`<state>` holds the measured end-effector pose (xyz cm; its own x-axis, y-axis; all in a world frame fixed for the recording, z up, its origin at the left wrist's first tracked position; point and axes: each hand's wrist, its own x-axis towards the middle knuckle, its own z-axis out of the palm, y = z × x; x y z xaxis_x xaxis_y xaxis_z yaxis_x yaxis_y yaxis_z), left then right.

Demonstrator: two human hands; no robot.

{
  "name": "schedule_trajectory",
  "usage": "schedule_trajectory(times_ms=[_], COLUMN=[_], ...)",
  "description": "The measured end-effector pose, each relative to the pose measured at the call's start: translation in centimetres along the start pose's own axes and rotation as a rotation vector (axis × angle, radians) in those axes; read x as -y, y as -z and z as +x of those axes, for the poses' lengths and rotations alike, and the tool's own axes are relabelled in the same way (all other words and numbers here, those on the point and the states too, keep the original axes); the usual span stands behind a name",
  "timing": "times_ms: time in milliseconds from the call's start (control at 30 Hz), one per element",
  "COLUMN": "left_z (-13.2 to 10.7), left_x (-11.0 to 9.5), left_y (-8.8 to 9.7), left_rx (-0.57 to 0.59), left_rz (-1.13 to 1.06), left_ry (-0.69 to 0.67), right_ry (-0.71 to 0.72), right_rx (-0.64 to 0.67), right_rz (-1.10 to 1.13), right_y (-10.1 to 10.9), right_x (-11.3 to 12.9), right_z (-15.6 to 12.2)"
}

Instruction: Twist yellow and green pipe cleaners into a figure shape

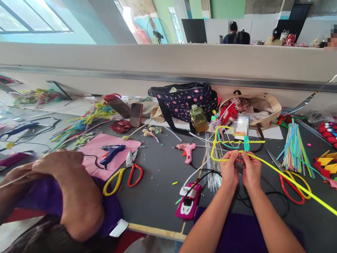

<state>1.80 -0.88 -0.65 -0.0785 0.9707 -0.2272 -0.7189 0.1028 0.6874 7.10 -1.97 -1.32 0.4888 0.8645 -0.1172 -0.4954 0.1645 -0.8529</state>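
Observation:
My left hand [230,168] and my right hand [251,171] are close together, fingertips pinched on a bright yellow pipe cleaner [289,180]. One part of it bends into an angular loop beyond my left fingers, and a twisted length runs across at the top. The long free end stretches past my right hand to the lower right. Just beyond my fingers is a whitish, blurred item with a green strip [246,143]. Thin metal wires [212,168] lie left of my left hand. Right of my right hand rest scissors [292,186] with red and yellow handles.
A pink glue gun [188,151], a magenta power strip [189,203] and a bottle [198,118] stand to the left. A co-worker's arm [79,196] is at far left, near a blue glue gun [113,154] and more scissors [134,170]. Bundled pipe cleaners [293,149] lie right.

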Motion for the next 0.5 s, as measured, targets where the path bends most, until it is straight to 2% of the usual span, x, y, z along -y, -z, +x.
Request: schedule_trajectory(times_ms=[133,333,500], left_z=[-0.2,-0.6,-1.1], left_x=[0.0,-0.4,-0.7], left_y=[-0.1,-0.5,-0.7], left_rx=[0.037,0.113,0.171], left_rz=[-0.036,-0.053,0.009], left_ry=[0.046,0.217,0.221], right_ry=[0.04,0.073,0.283], right_rx=[0.03,0.045,-0.02], right_rz=[0.018,-0.044,-0.152], right_y=[0.1,0.6,1.7], right_x=[0.5,1.0,2.1], right_z=[0.1,0.1,0.9])
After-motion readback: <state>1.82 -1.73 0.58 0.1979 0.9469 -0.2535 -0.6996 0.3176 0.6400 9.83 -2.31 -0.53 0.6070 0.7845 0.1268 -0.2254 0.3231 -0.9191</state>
